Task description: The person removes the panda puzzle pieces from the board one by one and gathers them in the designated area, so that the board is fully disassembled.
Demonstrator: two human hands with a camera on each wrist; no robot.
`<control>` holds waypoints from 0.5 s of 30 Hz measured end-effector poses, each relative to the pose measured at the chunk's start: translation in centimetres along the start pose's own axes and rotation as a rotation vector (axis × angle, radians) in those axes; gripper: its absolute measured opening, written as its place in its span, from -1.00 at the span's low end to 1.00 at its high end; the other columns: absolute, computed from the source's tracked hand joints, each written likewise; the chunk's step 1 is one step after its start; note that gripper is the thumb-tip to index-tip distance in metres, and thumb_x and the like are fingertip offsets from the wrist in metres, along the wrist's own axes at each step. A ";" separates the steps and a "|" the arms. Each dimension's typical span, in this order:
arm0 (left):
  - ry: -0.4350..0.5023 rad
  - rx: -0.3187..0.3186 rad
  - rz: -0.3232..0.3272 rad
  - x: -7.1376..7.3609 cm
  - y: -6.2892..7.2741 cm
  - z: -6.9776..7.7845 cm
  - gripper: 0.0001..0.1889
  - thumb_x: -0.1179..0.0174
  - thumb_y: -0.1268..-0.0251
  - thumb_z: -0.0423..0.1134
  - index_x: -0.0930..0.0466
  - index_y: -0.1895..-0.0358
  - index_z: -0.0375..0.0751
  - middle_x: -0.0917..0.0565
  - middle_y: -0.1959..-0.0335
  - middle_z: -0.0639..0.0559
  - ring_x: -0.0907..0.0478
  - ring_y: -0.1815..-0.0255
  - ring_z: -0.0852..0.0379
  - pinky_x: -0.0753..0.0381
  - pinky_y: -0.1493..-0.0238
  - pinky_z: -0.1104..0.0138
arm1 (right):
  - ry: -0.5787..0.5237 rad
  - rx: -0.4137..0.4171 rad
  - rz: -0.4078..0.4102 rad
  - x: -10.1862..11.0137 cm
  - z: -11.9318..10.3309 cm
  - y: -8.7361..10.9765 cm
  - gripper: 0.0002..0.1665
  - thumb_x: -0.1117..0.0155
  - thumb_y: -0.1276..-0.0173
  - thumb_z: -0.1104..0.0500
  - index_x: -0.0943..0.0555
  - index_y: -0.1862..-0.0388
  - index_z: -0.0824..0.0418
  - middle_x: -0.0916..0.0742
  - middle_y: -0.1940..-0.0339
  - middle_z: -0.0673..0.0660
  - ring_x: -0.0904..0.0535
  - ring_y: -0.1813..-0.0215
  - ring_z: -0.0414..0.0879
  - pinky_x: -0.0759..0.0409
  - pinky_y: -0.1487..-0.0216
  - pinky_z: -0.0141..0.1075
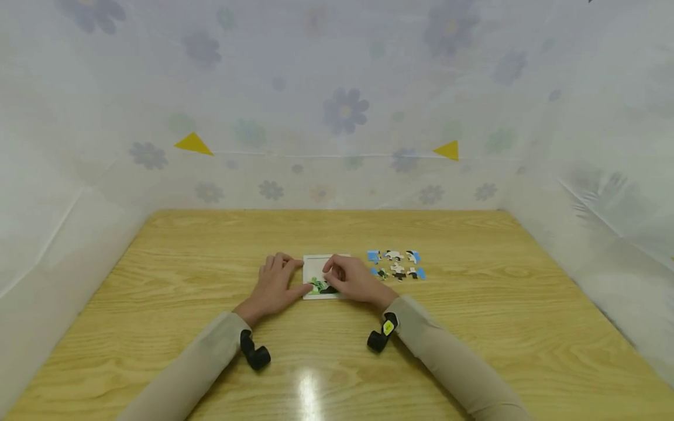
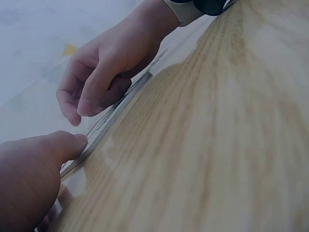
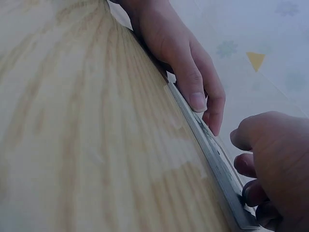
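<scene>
A white-framed puzzle tray (image 1: 310, 296) lies flat on the table, with green and black puzzle pieces (image 1: 319, 286) along its near side. My left hand (image 1: 275, 286) rests at the tray's left side, its thumb on the near left corner and its index finger by the far left corner. Over the tray's right half hovers my right hand (image 1: 360, 279), fingers loosely bent. In the left wrist view, nothing shows between the right hand's (image 2: 113, 58) thumb and fingers; its palm side is partly hidden. The tray's right edge is covered by that hand.
Right of the tray, several loose puzzle pieces (image 1: 398, 271) in blue, white and black lie in two rows. The wooden table (image 1: 474, 304) is enclosed by pale flowered sheeting (image 1: 279, 117) at the back and sides, with two yellow triangles (image 1: 193, 144) on the back sheet.
</scene>
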State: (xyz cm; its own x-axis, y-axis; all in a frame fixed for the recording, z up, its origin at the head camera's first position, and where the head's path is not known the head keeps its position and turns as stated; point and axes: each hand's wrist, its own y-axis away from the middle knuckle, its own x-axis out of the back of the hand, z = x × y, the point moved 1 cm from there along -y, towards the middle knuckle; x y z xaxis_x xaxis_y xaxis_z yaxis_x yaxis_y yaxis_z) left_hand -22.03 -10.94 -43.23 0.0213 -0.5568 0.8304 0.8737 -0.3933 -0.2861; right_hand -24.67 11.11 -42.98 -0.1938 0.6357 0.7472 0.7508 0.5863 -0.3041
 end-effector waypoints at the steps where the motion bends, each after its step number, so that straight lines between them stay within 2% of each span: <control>1: 0.001 0.000 0.001 0.0 0.0 0.0 -0.39 -0.25 -0.23 0.08 -0.46 -0.22 -0.25 -0.36 -0.09 -0.20 -0.22 -0.05 -0.13 -0.16 0.02 0.04 | 0.007 0.007 -0.001 -0.1 0.0 0.0 -0.93 -0.20 -0.39 0.20 -0.59 0.18 0.13 -0.56 0.56 -0.07 -0.37 0.60 -0.31 -0.42 0.47 -0.41; 6: 0.003 -0.001 -0.001 0.0 0.0 0.0 -0.39 -0.25 -0.22 0.09 -0.46 -0.22 -0.25 -0.36 -0.08 -0.19 -0.22 -0.04 -0.12 -0.15 0.04 0.07 | 0.046 0.023 -0.034 -0.1 -0.1 0.0 -0.89 -0.22 -0.38 0.16 -0.60 0.14 0.11 -0.55 0.56 -0.10 -0.36 0.60 -0.33 -0.42 0.42 -0.41; 15: 0.005 -0.009 -0.005 0.1 0.0 0.1 -0.38 -0.25 -0.22 0.08 -0.46 -0.22 -0.27 -0.36 -0.08 -0.21 -0.22 -0.02 -0.12 -0.14 0.06 0.08 | 0.122 -0.040 -0.179 0.1 -0.7 -0.1 -0.67 -0.31 -0.32 -0.03 -0.59 0.01 0.08 -0.54 0.48 -0.10 -0.34 0.52 -0.29 -0.41 0.29 -0.37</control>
State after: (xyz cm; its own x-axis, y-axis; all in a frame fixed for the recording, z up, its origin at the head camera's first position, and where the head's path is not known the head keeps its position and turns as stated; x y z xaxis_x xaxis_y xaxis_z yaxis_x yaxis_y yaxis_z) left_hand -22.05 -10.92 -43.13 0.0146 -0.5589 0.8291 0.8695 -0.4023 -0.2866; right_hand -24.34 10.76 -42.45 -0.2501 0.4562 0.8540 0.7363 0.6624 -0.1382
